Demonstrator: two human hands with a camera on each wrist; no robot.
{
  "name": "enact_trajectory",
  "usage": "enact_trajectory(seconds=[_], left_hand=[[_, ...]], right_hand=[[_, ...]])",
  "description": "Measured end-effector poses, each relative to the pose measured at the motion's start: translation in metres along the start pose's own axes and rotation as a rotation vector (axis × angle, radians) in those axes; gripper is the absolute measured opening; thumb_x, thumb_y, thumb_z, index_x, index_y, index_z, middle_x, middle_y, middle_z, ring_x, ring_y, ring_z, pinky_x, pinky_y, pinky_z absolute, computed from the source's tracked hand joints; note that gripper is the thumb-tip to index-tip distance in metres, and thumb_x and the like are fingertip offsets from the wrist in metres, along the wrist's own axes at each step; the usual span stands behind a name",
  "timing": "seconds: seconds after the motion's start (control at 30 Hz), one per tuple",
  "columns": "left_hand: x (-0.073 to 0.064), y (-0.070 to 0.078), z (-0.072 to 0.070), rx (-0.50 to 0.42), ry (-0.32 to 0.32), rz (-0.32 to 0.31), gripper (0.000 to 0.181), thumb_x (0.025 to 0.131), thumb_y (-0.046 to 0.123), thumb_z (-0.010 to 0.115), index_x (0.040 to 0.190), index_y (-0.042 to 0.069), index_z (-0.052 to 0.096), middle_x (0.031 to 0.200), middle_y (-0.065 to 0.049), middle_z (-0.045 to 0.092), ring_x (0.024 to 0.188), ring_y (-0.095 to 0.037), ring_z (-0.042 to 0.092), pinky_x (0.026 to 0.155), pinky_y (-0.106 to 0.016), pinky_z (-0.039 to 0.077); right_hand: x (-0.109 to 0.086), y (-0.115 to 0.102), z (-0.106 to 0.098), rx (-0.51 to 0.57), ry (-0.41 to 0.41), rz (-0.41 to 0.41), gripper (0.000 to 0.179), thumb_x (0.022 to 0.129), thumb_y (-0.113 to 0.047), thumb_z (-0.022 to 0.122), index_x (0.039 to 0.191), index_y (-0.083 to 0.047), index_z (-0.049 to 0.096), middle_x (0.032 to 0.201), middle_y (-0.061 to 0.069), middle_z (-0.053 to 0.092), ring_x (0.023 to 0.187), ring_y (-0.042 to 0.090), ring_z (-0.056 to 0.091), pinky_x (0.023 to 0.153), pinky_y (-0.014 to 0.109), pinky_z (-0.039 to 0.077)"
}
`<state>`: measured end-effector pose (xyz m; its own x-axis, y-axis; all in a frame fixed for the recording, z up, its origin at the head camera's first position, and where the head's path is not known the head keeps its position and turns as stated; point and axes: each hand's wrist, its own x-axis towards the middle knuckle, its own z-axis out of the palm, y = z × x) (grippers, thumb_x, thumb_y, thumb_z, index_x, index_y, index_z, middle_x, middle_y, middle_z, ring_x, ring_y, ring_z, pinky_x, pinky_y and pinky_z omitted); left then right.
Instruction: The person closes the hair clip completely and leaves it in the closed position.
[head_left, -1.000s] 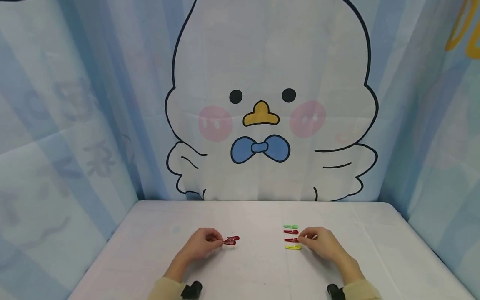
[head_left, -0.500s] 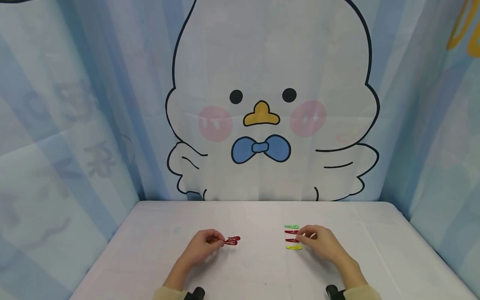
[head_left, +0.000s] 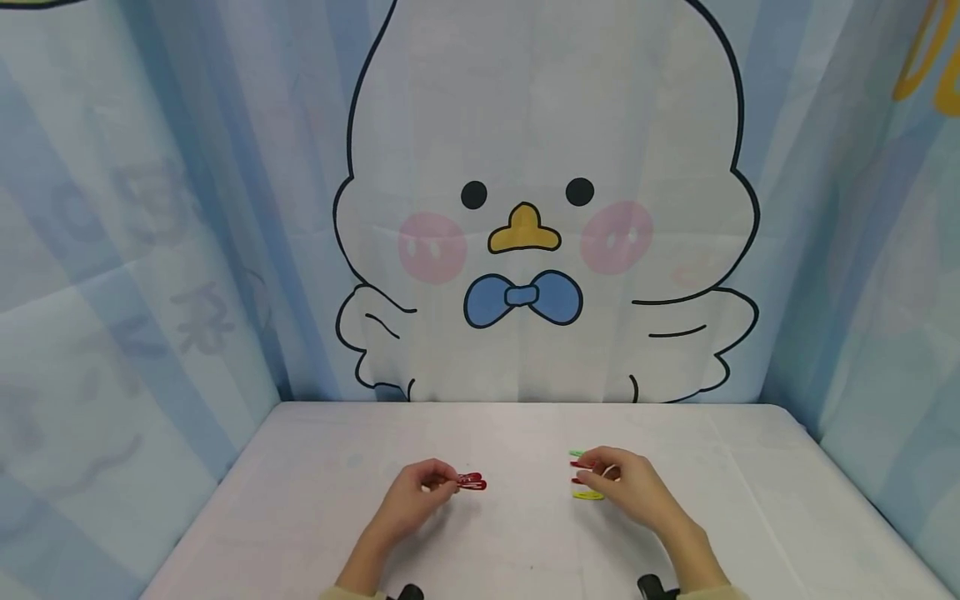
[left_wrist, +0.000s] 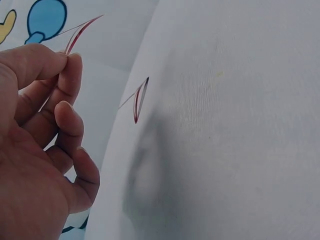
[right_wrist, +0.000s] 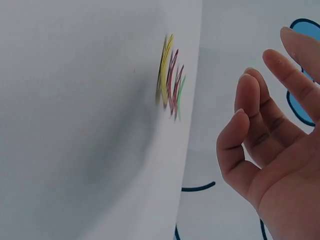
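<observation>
My left hand [head_left: 415, 493] pinches a red snap hair clip [left_wrist: 81, 34] between thumb and forefinger, above the table. Beneath it, a second red hair clip [left_wrist: 140, 101] lies on the white tabletop; in the head view the two overlap. My right hand [head_left: 633, 487] hovers over a short column of hair clips, thumb and forefinger parted, holding nothing. That column has a green clip [head_left: 576, 453] at the far end, two red clips [right_wrist: 172, 80] in the middle and a yellow clip [head_left: 588, 496] nearest me. The hand partly covers them in the head view.
A white cloth-covered table [head_left: 517, 542] spreads under both hands. Behind it hangs a curtain [head_left: 540, 350] printed with a cartoon bird, and blue striped curtains [head_left: 112, 333] close off both sides. Dark wrist straps [head_left: 654, 587] show at the bottom edge.
My left hand has shifted slightly right with its clip. The right hand has moved left over the column, covering more of the clips, which stay in place.
</observation>
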<state>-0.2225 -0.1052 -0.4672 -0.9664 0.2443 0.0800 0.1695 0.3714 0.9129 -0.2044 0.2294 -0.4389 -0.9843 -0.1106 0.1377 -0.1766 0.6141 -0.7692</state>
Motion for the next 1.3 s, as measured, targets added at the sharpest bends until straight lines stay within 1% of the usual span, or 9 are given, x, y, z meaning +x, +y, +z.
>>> enact_trajectory(seconds=[0.1, 0.2, 0.4, 0.63, 0.87, 1.0, 1.1, 1.3], left_hand=[[-0.002, 0.003, 0.003, -0.006, 0.013, 0.016, 0.006, 0.092, 0.008, 0.071, 0.097, 0.005, 0.069, 0.085, -0.001, 0.065, 0.079, -0.018, 0.054, 0.062, -0.025, 0.045], [-0.003, 0.006, 0.005, -0.015, 0.025, 0.026, 0.006, 0.092, 0.008, 0.071, 0.097, 0.005, 0.069, 0.085, -0.001, 0.064, 0.079, -0.019, 0.054, 0.061, -0.025, 0.044], [-0.006, 0.009, 0.011, -0.025, 0.044, 0.046, 0.005, 0.093, 0.009, 0.070, 0.097, 0.006, 0.070, 0.085, 0.000, 0.064, 0.079, -0.017, 0.054, 0.063, -0.025, 0.045], [-0.006, 0.011, 0.018, -0.043, 0.050, 0.071, 0.004, 0.093, 0.008, 0.068, 0.097, 0.006, 0.071, 0.087, 0.001, 0.066, 0.079, -0.018, 0.056, 0.065, -0.025, 0.046], [-0.006, 0.015, 0.029, -0.073, 0.052, 0.056, 0.006, 0.093, 0.009, 0.069, 0.098, 0.006, 0.071, 0.087, 0.000, 0.067, 0.081, -0.020, 0.055, 0.066, -0.026, 0.046], [-0.007, 0.015, 0.033, -0.089, 0.045, 0.057, 0.007, 0.093, 0.008, 0.069, 0.099, 0.004, 0.071, 0.086, 0.000, 0.066, 0.080, -0.019, 0.055, 0.066, -0.025, 0.046], [-0.009, 0.016, 0.035, -0.094, 0.039, 0.054, 0.005, 0.093, 0.009, 0.070, 0.097, 0.006, 0.071, 0.086, 0.000, 0.065, 0.079, -0.019, 0.055, 0.065, -0.025, 0.045], [-0.011, 0.018, 0.037, -0.105, 0.033, 0.069, 0.005, 0.093, 0.010, 0.071, 0.096, 0.006, 0.071, 0.084, 0.000, 0.065, 0.078, -0.017, 0.054, 0.063, -0.025, 0.044]], right_hand=[[-0.002, -0.006, 0.005, 0.009, 0.014, -0.009, 0.019, 0.089, -0.020, 0.078, 0.105, -0.010, 0.074, 0.086, -0.004, 0.062, 0.079, 0.015, 0.059, 0.066, 0.028, 0.048], [-0.004, -0.012, 0.011, 0.021, 0.024, -0.006, 0.020, 0.090, -0.021, 0.077, 0.107, -0.010, 0.074, 0.085, -0.004, 0.062, 0.078, 0.014, 0.058, 0.065, 0.028, 0.048], [-0.007, -0.016, 0.024, 0.066, 0.017, -0.054, 0.021, 0.091, -0.021, 0.077, 0.108, -0.009, 0.073, 0.086, -0.003, 0.062, 0.076, 0.015, 0.059, 0.065, 0.028, 0.049], [-0.006, -0.023, 0.040, 0.082, 0.010, -0.098, 0.022, 0.089, -0.022, 0.078, 0.107, -0.009, 0.072, 0.085, -0.005, 0.064, 0.076, 0.014, 0.060, 0.067, 0.028, 0.050], [-0.006, -0.034, 0.053, 0.111, -0.016, -0.144, 0.022, 0.089, -0.023, 0.079, 0.107, -0.012, 0.071, 0.085, -0.007, 0.065, 0.075, 0.011, 0.062, 0.068, 0.027, 0.051], [-0.005, -0.039, 0.060, 0.139, -0.052, -0.153, 0.026, 0.090, -0.023, 0.078, 0.110, -0.008, 0.070, 0.085, -0.006, 0.065, 0.075, 0.012, 0.062, 0.068, 0.027, 0.051], [-0.006, -0.041, 0.065, 0.161, -0.076, -0.165, 0.026, 0.091, -0.021, 0.077, 0.110, -0.006, 0.069, 0.086, -0.005, 0.065, 0.076, 0.013, 0.063, 0.069, 0.027, 0.052], [-0.007, -0.042, 0.071, 0.191, -0.093, -0.165, 0.022, 0.092, -0.021, 0.076, 0.106, -0.006, 0.069, 0.088, -0.005, 0.066, 0.078, 0.014, 0.062, 0.071, 0.027, 0.051]])
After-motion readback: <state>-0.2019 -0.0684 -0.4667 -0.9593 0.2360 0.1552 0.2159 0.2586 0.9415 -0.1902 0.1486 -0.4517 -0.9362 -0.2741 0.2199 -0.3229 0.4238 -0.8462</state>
